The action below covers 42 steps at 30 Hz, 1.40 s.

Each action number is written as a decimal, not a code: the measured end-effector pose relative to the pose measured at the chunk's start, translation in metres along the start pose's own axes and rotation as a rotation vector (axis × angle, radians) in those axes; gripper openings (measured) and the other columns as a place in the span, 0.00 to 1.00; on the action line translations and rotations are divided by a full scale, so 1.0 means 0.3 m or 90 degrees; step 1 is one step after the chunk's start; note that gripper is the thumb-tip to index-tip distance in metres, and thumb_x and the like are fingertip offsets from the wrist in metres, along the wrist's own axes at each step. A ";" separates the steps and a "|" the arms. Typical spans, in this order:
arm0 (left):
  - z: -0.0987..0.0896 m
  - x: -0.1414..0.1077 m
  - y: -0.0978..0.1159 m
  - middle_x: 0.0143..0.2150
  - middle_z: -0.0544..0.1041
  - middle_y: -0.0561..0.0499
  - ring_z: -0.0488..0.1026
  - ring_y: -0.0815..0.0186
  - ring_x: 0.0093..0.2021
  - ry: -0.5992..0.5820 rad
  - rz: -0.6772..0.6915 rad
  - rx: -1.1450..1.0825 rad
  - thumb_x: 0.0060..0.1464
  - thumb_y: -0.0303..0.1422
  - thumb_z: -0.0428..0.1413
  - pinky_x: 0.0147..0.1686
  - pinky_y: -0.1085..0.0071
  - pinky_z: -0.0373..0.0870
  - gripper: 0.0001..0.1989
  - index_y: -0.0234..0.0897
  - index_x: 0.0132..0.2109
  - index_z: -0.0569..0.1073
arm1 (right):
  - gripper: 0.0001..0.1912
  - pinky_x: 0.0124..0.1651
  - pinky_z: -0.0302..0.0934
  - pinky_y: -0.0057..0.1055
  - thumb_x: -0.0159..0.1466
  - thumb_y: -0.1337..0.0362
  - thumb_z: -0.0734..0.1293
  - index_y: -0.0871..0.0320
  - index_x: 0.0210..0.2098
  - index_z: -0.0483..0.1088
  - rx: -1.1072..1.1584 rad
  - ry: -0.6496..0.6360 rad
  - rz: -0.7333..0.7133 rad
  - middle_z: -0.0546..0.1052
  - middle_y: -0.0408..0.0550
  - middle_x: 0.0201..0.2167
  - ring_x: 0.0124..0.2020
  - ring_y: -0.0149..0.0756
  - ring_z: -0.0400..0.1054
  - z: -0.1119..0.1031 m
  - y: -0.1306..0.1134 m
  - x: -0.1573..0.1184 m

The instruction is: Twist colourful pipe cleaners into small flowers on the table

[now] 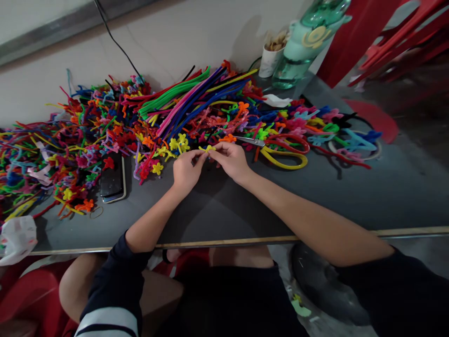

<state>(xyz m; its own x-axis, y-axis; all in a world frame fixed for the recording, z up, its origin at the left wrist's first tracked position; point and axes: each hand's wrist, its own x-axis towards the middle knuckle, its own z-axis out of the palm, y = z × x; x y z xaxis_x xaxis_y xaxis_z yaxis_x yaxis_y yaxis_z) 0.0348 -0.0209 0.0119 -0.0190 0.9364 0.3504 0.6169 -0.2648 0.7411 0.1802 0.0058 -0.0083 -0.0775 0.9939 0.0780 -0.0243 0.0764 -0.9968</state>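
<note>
Between my two hands is a small yellow pipe-cleaner flower [207,148], partly covered by my fingers. My left hand [186,169] pinches it from the left with thumb and forefinger. From the other side my right hand [231,161] pinches it too, its fingertips almost meeting those of the left. Just behind my hands lie finished-looking yellow flowers [179,142] and a single orange flower [228,138]. Right of my right hand is a pair of scissors with red and yellow handles [286,158], blades pointing left.
A heap of coloured pipe-cleaner pieces [87,126] spreads along the wall, with long straight pipe cleaners [178,96] on top. A phone [112,180] lies left. A green bottle [298,51] and a paper cup [269,61] stand at the back right. The table edge [224,242] runs in front.
</note>
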 end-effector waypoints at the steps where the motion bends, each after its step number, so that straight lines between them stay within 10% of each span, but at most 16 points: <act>1: -0.001 0.000 0.002 0.33 0.81 0.50 0.71 0.68 0.30 0.005 -0.001 0.007 0.58 0.37 0.57 0.33 0.70 0.65 0.09 0.38 0.36 0.79 | 0.19 0.19 0.58 0.25 0.50 0.47 0.73 0.57 0.27 0.70 -0.001 -0.002 0.000 0.73 0.43 0.21 0.23 0.31 0.68 0.000 0.000 0.000; 17: 0.000 0.015 0.004 0.29 0.74 0.51 0.66 0.70 0.28 -0.024 -0.015 -0.090 0.58 0.32 0.54 0.31 0.72 0.63 0.07 0.37 0.33 0.74 | 0.16 0.23 0.61 0.29 0.52 0.50 0.72 0.57 0.26 0.71 -0.030 0.000 -0.031 0.75 0.44 0.22 0.22 0.31 0.68 0.007 -0.010 -0.014; 34: 0.006 0.047 -0.021 0.26 0.66 0.55 0.57 0.74 0.22 -0.209 -0.219 -0.387 0.58 0.36 0.55 0.19 0.76 0.52 0.08 0.39 0.32 0.69 | 0.18 0.20 0.61 0.30 0.52 0.47 0.72 0.57 0.26 0.71 -0.067 -0.041 -0.007 0.75 0.45 0.19 0.21 0.34 0.70 -0.010 -0.008 -0.007; 42: 0.007 0.038 -0.013 0.28 0.71 0.55 0.66 0.73 0.28 -0.109 -0.081 -0.212 0.57 0.28 0.54 0.31 0.74 0.65 0.05 0.37 0.31 0.70 | 0.15 0.24 0.60 0.29 0.56 0.51 0.70 0.57 0.23 0.71 -0.175 -0.166 -0.059 0.73 0.43 0.17 0.20 0.30 0.67 -0.031 -0.031 -0.003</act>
<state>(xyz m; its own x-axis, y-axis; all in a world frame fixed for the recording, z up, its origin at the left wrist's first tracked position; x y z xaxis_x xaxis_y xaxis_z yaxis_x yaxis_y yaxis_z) 0.0338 -0.0089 0.0118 0.0702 0.9841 0.1633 0.3289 -0.1774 0.9275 0.1897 0.0049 0.0006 -0.3396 0.9308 0.1350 0.2223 0.2189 -0.9501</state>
